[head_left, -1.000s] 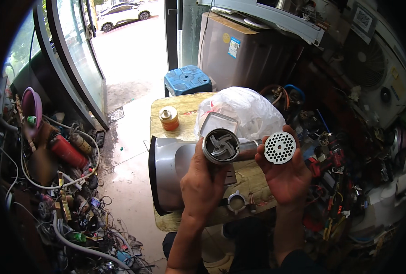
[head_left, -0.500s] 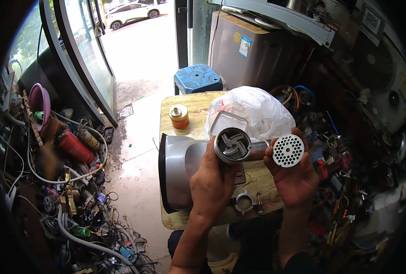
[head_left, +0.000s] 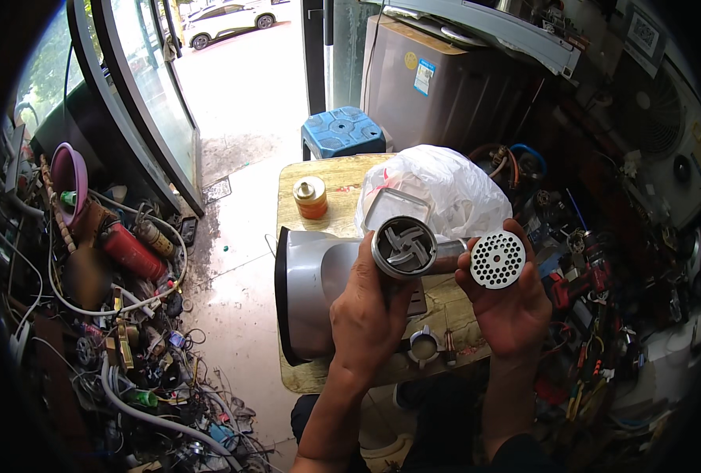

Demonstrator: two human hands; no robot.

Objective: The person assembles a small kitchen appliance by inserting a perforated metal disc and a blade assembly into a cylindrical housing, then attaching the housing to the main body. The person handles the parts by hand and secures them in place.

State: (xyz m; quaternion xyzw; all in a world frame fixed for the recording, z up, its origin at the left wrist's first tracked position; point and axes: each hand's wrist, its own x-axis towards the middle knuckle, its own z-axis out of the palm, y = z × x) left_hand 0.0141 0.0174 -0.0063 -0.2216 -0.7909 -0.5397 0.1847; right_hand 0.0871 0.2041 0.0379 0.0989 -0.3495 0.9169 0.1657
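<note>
My left hand (head_left: 364, 315) is wrapped round a metal meat grinder head (head_left: 380, 264), its round mouth facing up. Inside that mouth sits a cross-shaped grinder blade (head_left: 405, 246) with several curved arms. To the right, my right hand (head_left: 511, 319) holds a round grinder plate (head_left: 498, 260) full of holes by its edge, apart from the head. Beneath my left hand the silver grinder body (head_left: 311, 276) lies on its side on the wooden table (head_left: 299, 380). Near the table's front edge lies a metal ring nut with lugs (head_left: 424, 347).
A small bottle with orange contents (head_left: 311, 199), a clear tray (head_left: 398, 209) and a white plastic bag (head_left: 453, 189) are on the table. Behind stands a blue stool (head_left: 342, 132). Cables and scrap cover the floor at left; a red power drill (head_left: 583, 280) lies among tools at right.
Almost nothing differs; the view has shifted very slightly. Both hands keep the same grip, with the grinder head and plate in nearly the same places.
</note>
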